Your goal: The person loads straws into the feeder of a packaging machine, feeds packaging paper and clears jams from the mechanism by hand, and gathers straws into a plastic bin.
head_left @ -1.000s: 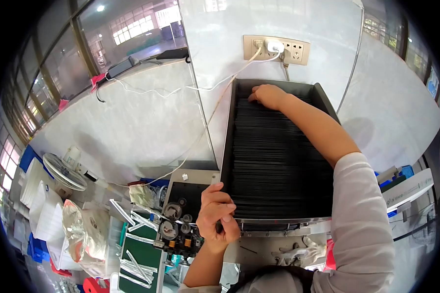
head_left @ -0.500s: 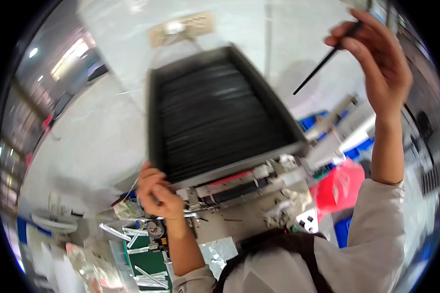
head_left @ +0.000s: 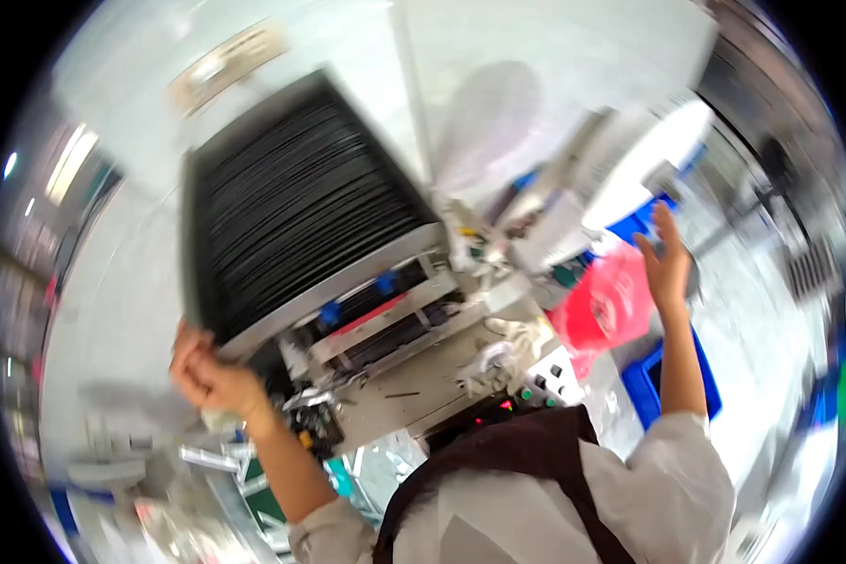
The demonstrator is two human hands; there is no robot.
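Note:
Rows of thin black strips [head_left: 301, 207] fill a dark open-topped tray [head_left: 296, 305] on a machine. My left hand [head_left: 214, 376] is at the tray's near left corner, fingers curled; what they hold, if anything, is blurred. My right hand [head_left: 665, 263] is raised at the right, above the floor near a blue bin [head_left: 644, 381] and a pink bag [head_left: 600, 305]. Its fingers are apart and nothing shows between them.
Below the tray is the machine's front, with a red strip [head_left: 371, 315] and rollers. Crumpled gloves [head_left: 491, 367] lie on the beige worktop [head_left: 395, 399]. A wall socket panel [head_left: 227, 64] is at the upper left. A white oval-ended object [head_left: 644, 164] stands at the right.
The view has swung right, so the tray appears further left. My right hand left the tray with a thin black stick, then moved lower, and the stick no longer shows in it.

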